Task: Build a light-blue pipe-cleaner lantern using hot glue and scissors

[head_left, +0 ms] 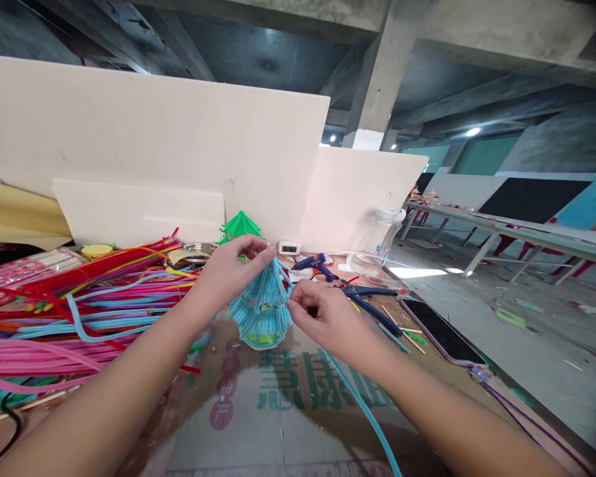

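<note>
A light-blue cone-shaped piece made of pipe cleaners (262, 310) stands on the table in front of me. My left hand (233, 268) is closed around its top, fingers pinched on the gathered tips. My right hand (322, 318) pinches one blue strand at the piece's right side. A long loose blue pipe cleaner (365, 411) trails from under my right hand toward me across the tabletop.
A big heap of coloured pipe cleaners (79, 298) covers the table's left. Behind stand a green pipe-cleaner tree (239, 226), a small white device (289, 248), a blue glue gun (315, 263), pliers (367, 298), a clear jar (380, 242) and white boards (153, 146). A phone (440, 331) lies at the right edge.
</note>
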Motion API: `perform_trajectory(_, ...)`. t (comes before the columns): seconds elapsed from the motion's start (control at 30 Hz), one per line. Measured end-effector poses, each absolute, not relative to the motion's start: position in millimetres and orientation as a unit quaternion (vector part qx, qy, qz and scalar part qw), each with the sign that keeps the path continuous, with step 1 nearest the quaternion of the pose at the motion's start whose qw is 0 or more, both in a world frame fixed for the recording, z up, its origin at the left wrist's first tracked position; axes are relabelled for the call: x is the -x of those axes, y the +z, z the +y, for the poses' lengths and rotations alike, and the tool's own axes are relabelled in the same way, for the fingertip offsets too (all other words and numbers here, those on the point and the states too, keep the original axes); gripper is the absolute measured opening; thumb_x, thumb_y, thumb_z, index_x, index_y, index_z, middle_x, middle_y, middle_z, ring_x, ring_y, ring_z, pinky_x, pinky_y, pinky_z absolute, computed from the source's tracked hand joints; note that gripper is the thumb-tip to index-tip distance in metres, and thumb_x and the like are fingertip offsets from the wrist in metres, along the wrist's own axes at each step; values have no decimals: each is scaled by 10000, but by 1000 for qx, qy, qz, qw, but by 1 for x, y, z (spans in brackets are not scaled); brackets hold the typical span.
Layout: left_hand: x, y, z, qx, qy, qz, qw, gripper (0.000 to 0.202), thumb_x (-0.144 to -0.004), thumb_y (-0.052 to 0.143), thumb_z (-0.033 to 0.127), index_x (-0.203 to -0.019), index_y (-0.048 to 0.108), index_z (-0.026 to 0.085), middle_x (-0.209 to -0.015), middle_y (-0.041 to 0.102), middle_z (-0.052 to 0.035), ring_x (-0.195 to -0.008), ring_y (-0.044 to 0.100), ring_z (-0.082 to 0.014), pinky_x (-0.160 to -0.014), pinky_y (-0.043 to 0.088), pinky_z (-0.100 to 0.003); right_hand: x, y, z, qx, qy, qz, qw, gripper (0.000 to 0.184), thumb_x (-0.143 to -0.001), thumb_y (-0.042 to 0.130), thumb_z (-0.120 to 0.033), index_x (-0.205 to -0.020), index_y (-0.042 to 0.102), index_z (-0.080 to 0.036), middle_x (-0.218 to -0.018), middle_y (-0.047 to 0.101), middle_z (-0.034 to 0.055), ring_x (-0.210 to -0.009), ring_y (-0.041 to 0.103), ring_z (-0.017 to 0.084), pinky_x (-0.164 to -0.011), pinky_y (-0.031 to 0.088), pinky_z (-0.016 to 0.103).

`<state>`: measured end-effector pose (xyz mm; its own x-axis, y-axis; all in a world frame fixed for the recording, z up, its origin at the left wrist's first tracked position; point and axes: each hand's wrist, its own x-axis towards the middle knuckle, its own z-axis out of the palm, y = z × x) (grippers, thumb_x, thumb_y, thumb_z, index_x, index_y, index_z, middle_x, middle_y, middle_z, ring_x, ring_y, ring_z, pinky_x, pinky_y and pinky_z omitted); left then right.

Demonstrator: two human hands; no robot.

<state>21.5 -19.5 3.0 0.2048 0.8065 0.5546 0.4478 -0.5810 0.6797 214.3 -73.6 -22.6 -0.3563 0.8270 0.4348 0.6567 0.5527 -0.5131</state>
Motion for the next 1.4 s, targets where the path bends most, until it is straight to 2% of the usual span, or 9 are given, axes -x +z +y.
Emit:
perform_trajectory(0.27,-23,6,-23,-752,469,436,154,356,-846,556,536,-877,635,190,-867,676,-26,-784,610,-181,-725,451,-289,-211,-27,-74,463,125,-815,324,148,-883,507,-232,-738,498,-205,-571,471,-57,-501,408,88,-496,238,233)
perform_trajectory(0.7,-17,11,-22,-765,445,434,166,371,-864,518,533,-889,659,191,-853,685,-18,-822,619,-200,-715,437,-289,-211,-29,-74,463,105,-819,321,151,-874,509,-218,-725,490,-204,-592,516,-51,-530,448,92,-515,246,236)
perform_trajectory(0.93,-23,10,-28,-758,443,465,114,354,-840,546,542,-870,637,202,-887,683,-17,-800,610,-192,-724,424,-299,-211,-32,-72,466,109,-816,324,141,-881,503,-239,-744,500,-209,-587,514,-54,-524,447,94,-509,239,238)
perform_trajectory(1.1,-21,14,-30,-766,419,472,123,214,-817,556,379,-924,629,209,-905,671,-5,-821,606,-189,-740,435,-299,-212,-33,-71,467,101,-815,327,134,-879,506,-241,-749,503,-211,-597,520,-51,-531,449,97,-511,235,241)
perform_trajectory(1.17,-17,16,-31,-774,402,473,128,216,-797,552,332,-963,629,218,-937,672,-3,-857,611,-197,-756,439,-306,-212,-32,-71,467,99,-816,326,133,-882,506,-244,-753,505,-210,-602,522,-49,-539,451,99,-514,235,242)
perform_trajectory(1.4,-12,21,-33,-793,373,457,148,247,-772,536,283,-990,635,223,-1002,676,-6,-926,616,-207,-814,449,-323,-212,-30,-74,469,86,-817,323,139,-891,508,-251,-758,514,-209,-594,528,-52,-541,456,96,-524,239,237)
